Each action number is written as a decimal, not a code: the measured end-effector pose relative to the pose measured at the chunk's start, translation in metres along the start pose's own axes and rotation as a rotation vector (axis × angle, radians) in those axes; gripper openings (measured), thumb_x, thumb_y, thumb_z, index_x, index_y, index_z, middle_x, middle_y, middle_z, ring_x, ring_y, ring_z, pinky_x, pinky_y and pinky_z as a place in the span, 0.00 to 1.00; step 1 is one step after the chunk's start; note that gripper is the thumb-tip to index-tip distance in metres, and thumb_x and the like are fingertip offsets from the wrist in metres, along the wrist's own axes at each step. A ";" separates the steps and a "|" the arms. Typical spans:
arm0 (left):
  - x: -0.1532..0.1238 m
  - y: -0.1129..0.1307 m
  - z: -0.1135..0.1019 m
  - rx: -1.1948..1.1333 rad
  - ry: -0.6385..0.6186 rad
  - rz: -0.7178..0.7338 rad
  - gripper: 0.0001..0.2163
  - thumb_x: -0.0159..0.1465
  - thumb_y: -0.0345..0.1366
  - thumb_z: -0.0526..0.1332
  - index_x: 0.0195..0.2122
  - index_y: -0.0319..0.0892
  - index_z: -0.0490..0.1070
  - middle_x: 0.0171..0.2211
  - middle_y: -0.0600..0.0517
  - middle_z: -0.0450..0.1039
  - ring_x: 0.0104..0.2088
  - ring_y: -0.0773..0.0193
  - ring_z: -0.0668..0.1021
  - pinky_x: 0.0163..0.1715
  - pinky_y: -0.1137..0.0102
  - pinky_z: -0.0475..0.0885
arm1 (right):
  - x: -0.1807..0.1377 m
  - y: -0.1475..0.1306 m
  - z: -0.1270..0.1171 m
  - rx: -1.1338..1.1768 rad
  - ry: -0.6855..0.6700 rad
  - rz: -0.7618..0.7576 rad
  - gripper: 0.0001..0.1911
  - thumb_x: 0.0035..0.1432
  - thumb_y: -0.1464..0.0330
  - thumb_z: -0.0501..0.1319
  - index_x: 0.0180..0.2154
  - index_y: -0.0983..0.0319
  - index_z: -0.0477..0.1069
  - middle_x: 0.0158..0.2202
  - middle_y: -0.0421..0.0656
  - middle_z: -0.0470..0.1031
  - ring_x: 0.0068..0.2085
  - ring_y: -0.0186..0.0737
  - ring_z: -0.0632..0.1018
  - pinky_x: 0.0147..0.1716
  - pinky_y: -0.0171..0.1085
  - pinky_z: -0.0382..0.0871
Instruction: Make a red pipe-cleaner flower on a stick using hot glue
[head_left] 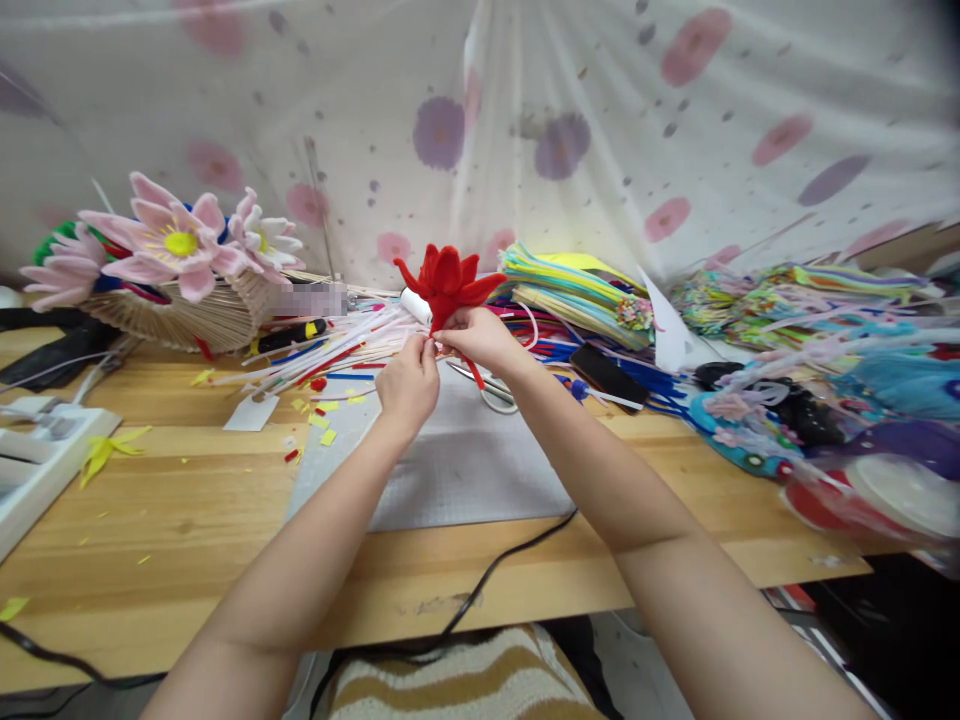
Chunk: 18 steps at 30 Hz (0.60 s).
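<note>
1. Red fuzzy-stem flower (448, 282): held up in front of the person, above the far part of the grey cutting mat (472, 475), petals uppermost and spread outward.
2. Left hand (409, 385): fingers curled, thumb and forefinger pinching the flower at its narrow base.
3. Right hand (480, 338): closed about the same base, fingertips meeting those of the left hand. From where I stand, I cannot tell the exact placement of each finger. A red strip (474, 373) hangs below this hand.
4. Scissors (489, 382): lying on the mat beside the right wrist, partly covered by it.
5. Yellow scraps (328, 437): scattered at the mat's left edge, near a white tag (251, 412) on the wooden table (225, 520).
6. Left side: pale pink flowers (178, 243) stand over a slatted basket (184, 320); a yellow petal piece (112, 452) lies next to the white power strip (64, 440).
7. Right side: a bundle of yellow and turquoise stems (574, 295) lies behind a dark flat object (609, 376), whose type I cannot identify.
8. Rear: a spotted curtain (510, 60) hangs behind the table.
</note>
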<state>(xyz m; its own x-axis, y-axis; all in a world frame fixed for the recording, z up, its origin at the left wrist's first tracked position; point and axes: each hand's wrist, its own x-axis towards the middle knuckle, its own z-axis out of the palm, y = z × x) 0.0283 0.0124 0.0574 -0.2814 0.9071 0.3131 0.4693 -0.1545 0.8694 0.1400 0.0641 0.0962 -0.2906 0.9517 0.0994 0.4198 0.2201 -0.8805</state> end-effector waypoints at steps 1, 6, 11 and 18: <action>0.001 -0.001 0.000 -0.080 -0.022 -0.010 0.06 0.59 0.38 0.55 0.28 0.45 0.67 0.22 0.52 0.64 0.27 0.62 0.66 0.25 0.73 0.50 | 0.000 0.000 0.000 -0.004 0.000 0.003 0.03 0.43 0.71 0.59 0.21 0.65 0.67 0.21 0.41 0.70 0.23 0.30 0.70 0.22 0.29 0.60; 0.005 -0.018 0.004 -0.354 -0.116 -0.045 0.07 0.58 0.31 0.56 0.24 0.41 0.68 0.21 0.54 0.64 0.24 0.67 0.65 0.23 0.77 0.54 | -0.004 0.011 0.013 -0.006 -0.011 0.042 0.04 0.46 0.71 0.58 0.22 0.65 0.66 0.21 0.41 0.70 0.22 0.29 0.68 0.21 0.29 0.60; 0.006 -0.023 0.007 -0.601 -0.182 -0.408 0.09 0.59 0.30 0.52 0.22 0.39 0.63 0.13 0.59 0.53 0.13 0.75 0.53 0.14 0.79 0.47 | -0.012 0.027 0.029 0.185 -0.051 0.071 0.02 0.51 0.74 0.55 0.29 0.63 0.62 0.20 0.37 0.68 0.21 0.27 0.69 0.21 0.28 0.63; 0.004 -0.022 -0.006 -1.117 -0.456 -0.725 0.09 0.62 0.31 0.50 0.25 0.38 0.60 0.12 0.63 0.42 0.11 0.78 0.47 0.10 0.83 0.41 | -0.023 0.035 0.018 0.386 -0.162 0.159 0.06 0.51 0.69 0.57 0.28 0.63 0.60 0.19 0.35 0.66 0.18 0.25 0.65 0.16 0.27 0.58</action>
<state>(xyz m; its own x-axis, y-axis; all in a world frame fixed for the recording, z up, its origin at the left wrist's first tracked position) 0.0123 0.0170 0.0420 0.2222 0.9303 -0.2918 -0.6250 0.3656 0.6897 0.1458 0.0456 0.0542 -0.3925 0.9145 -0.0979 0.1275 -0.0514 -0.9905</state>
